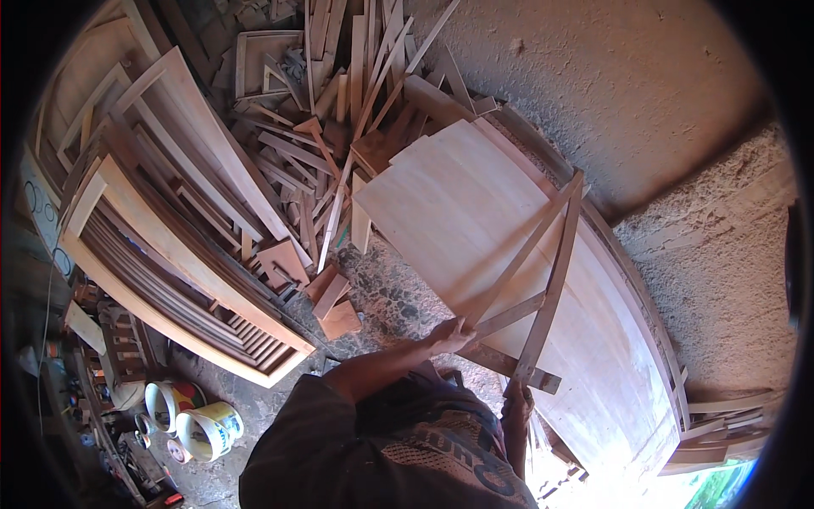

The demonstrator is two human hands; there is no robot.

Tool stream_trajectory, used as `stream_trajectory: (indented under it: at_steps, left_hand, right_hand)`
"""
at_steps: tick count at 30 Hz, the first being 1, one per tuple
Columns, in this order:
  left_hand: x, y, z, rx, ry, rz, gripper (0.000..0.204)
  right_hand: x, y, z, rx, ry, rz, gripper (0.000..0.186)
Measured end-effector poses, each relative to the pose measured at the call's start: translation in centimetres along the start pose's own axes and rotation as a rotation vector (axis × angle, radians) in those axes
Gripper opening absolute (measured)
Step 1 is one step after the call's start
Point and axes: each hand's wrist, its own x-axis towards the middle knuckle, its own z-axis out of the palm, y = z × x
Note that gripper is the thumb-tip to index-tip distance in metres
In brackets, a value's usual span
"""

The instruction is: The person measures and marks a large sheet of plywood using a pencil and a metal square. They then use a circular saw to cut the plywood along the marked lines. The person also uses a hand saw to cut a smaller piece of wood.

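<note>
I hold an A-shaped wooden frame (553, 287) made of long slats joined at a point, with a crossbar and a wider bar at its lower end. My left hand (451, 336) is closed round the lower end of its left slat. Near the foot of the right slat, my right hand (516, 397) is closed on the wood, its fingers partly hidden. The frame's tip points away from me, over a stack of large pale wooden panels (424, 199) beside the wall.
Slatted wooden frames (203, 263) lean in a row on the left. Offcuts and strips (292, 157) are heaped at the far middle, with small wood blocks (341, 320) on the floor (394, 288). Open buckets (203, 433) stand at lower left. A rough wall (593, 76) bounds the right side.
</note>
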Motion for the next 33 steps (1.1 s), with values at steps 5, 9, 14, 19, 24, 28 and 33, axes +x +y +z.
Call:
stream_trajectory:
  at_steps: [5,9,14,19,24,28,33]
  left_hand:
    - [0.1,1.9,-1.7,-0.033,-0.066,0.016,0.059]
    - [-1.3,3.0,-2.4,0.135,0.14,0.135,0.061]
    - [-3.1,8.4,-2.9,0.367,0.479,0.394,0.071]
    - [-0.7,7.6,-2.5,-0.265,0.06,-0.049,0.049]
    - [2.2,9.6,-3.7,-1.197,0.049,-0.055,0.028]
    - [1.6,9.4,-1.3,-1.627,0.128,0.166,0.024]
    - [-1.0,12.9,-0.3,-1.659,0.198,0.028,0.037]
  right_hand:
    - [-0.3,-1.4,-0.1,-0.073,-0.042,-0.028,0.026]
    - [-0.2,-2.7,0.6,-0.053,-0.095,-0.089,0.025]
    - [0.1,-3.7,-2.6,0.063,-0.177,-0.08,0.021]
    - [0.9,-4.2,-5.8,-0.038,-0.303,-0.053,0.017]
    - [4.7,-7.1,-9.1,-0.204,-0.402,-0.074,0.025]
    - [8.6,-10.5,-6.9,-0.001,-0.112,-0.189,0.036]
    - [11.9,-13.0,-2.6,-0.39,-0.041,-0.131,0.069]
